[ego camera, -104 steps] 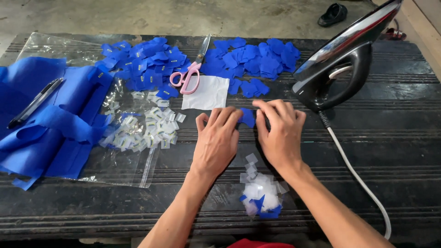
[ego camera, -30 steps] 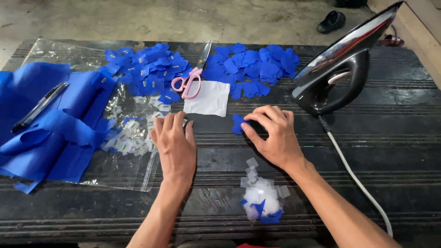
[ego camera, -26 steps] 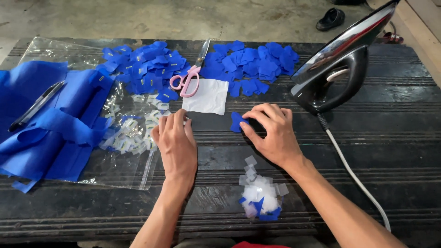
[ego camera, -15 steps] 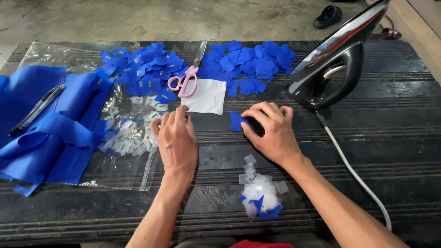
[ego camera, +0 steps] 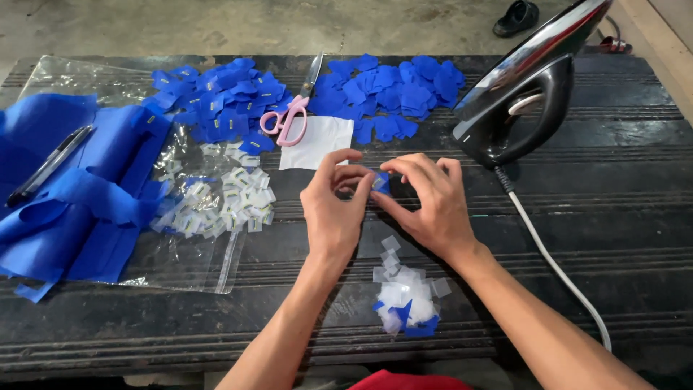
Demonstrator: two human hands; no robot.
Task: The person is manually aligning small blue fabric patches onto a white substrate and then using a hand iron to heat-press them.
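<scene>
**Both hands now meet on one small blue piece**

Left hand (ego camera: 333,206) has come over from the clear bag side, where it lay flat half a second ago, and now joins the right hand (ego camera: 427,202) at mid-table. Both pinch the same small blue fabric piece (ego camera: 380,182), fingertips of each hand closed on it from either side. A pale bit seems to sit against the blue between the fingers, probably one of the little white squares, but it's too small to be sure. The right hand was pressing flat on the blue piece a moment back; it's now lifted into a pinch, so the work has gone from one-handed holding to two-handed fingertip handling of that piece.

Just below the wrists: small heap of white scraps with blue bits (ego camera: 404,300). Above the hands, a white square sheet (ego camera: 317,142) and pink-handled scissors (ego camera: 292,108). Blue cut pieces in two piles, left (ego camera: 216,101) and right (ego camera: 393,94). Clear plastic bag (ego camera: 202,245) with white tabs (ego camera: 231,206) to the left, blue cloth (ego camera: 79,195) with a pen (ego camera: 47,166) beyond. Iron (ego camera: 520,94) stands at right, cord (ego camera: 556,267) trailing down the dark table (ego camera: 621,188).
</scene>
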